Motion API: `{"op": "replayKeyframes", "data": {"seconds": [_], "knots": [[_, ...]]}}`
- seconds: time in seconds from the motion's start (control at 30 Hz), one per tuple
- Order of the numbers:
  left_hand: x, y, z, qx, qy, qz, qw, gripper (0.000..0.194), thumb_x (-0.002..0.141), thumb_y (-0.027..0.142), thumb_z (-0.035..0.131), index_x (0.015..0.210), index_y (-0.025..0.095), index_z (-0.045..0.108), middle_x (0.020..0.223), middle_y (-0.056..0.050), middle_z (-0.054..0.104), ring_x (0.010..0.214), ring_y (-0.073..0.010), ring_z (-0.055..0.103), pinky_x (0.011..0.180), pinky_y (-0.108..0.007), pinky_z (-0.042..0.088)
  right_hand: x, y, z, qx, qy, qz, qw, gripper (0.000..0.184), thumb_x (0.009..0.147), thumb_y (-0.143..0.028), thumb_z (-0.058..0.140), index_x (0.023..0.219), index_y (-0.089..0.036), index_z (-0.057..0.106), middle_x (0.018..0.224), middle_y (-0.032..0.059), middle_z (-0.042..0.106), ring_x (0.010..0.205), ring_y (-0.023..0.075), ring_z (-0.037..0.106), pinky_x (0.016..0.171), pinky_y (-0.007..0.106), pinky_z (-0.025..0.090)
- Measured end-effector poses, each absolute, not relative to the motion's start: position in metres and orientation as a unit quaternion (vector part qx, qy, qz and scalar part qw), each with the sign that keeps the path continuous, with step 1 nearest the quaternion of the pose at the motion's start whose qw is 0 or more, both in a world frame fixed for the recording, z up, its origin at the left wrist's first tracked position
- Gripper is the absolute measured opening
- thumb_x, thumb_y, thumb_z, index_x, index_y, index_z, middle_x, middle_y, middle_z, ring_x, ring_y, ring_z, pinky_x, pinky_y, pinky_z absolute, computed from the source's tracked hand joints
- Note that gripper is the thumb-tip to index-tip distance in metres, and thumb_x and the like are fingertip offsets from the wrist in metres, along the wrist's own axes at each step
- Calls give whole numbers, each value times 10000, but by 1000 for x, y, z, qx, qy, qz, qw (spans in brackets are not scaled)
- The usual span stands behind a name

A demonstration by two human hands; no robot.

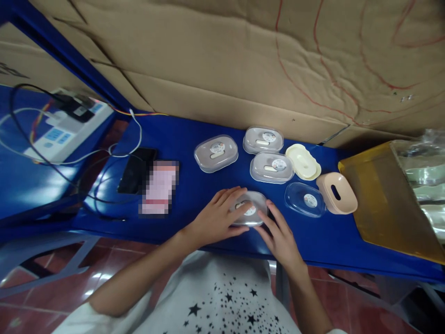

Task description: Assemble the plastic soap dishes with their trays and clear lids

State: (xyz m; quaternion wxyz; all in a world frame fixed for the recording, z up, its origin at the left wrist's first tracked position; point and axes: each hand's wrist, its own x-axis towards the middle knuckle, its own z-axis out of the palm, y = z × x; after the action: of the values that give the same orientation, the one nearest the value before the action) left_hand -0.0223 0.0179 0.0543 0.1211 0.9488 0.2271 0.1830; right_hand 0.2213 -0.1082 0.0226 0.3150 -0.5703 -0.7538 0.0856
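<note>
An oval grey soap box (253, 209) with a clear lid and a round white label lies near the front edge of the blue table. My left hand (219, 214) grips its left end, fingers over the lid and thumb at the near side. On the right end my right hand (278, 231) closes its fingers and thumb around the rim. Just to the right rest a loose clear lid (301, 200) with a label and a peach soap box base (342, 197) with a dark slot. Behind them is a cream plastic tray (303, 162).
Lidded grey soap boxes (216, 155) stand farther back. A cardboard box (378, 199) holding clear plastic pieces is at right. Left are a black phone (134, 174), a pixelated pink rectangle (159, 189), cables and a power strip (66, 137). Cardboard (208, 60) walls the back.
</note>
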Motion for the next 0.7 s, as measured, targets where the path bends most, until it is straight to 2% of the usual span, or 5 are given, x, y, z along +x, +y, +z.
{"op": "replayKeyframes", "data": {"seconds": [0.17, 0.3, 0.5, 0.6, 0.7], "knots": [[-20, 21, 50, 948, 223, 193, 121, 577, 978, 506, 783, 1444, 214, 608, 1599, -236, 531, 1459, -421, 567, 1145, -610, 537, 216, -106, 25, -573, -762, 81, 291, 805, 1066, -208, 670, 1738, -422, 284, 1795, 36, 361, 1592, 301, 480, 1238, 525, 556], [-29, 32, 55, 945, 247, 185, 106, 561, 970, 450, 800, 1440, 206, 615, 1613, -232, 535, 1481, -418, 555, 1160, -593, 532, 228, -105, 35, -581, -768, 55, 264, 813, 1072, -305, 679, 1754, -396, 246, 1762, 68, 426, 1590, 310, 481, 1255, 573, 505], [-45, 46, 63, 896, 380, 230, -20, 509, 1029, 275, 708, 1505, 156, 574, 1648, -253, 517, 1567, -437, 473, 1263, -661, 405, 276, -118, 46, -737, -632, -79, 226, 599, 1092, -319, 620, 1670, -320, 462, 1628, 116, 600, 1565, 377, 493, 1264, 682, 334], [-36, 31, 59, 870, 405, 277, -40, 521, 1010, 158, 682, 1519, 145, 569, 1633, -266, 519, 1578, -432, 454, 1238, -637, 433, 268, -127, 47, -728, -660, -39, 182, 577, 1104, -321, 579, 1669, -321, 458, 1656, 106, 574, 1545, 359, 512, 1256, 635, 316], [-16, 4, 54, 912, 307, 271, 25, 493, 1030, 144, 621, 1520, 173, 577, 1622, -208, 554, 1552, -344, 497, 1236, -520, 468, 255, -130, 50, -681, -712, 31, 167, 568, 1115, -344, 552, 1671, -348, 437, 1703, 82, 521, 1540, 307, 517, 1232, 536, 343]]}}
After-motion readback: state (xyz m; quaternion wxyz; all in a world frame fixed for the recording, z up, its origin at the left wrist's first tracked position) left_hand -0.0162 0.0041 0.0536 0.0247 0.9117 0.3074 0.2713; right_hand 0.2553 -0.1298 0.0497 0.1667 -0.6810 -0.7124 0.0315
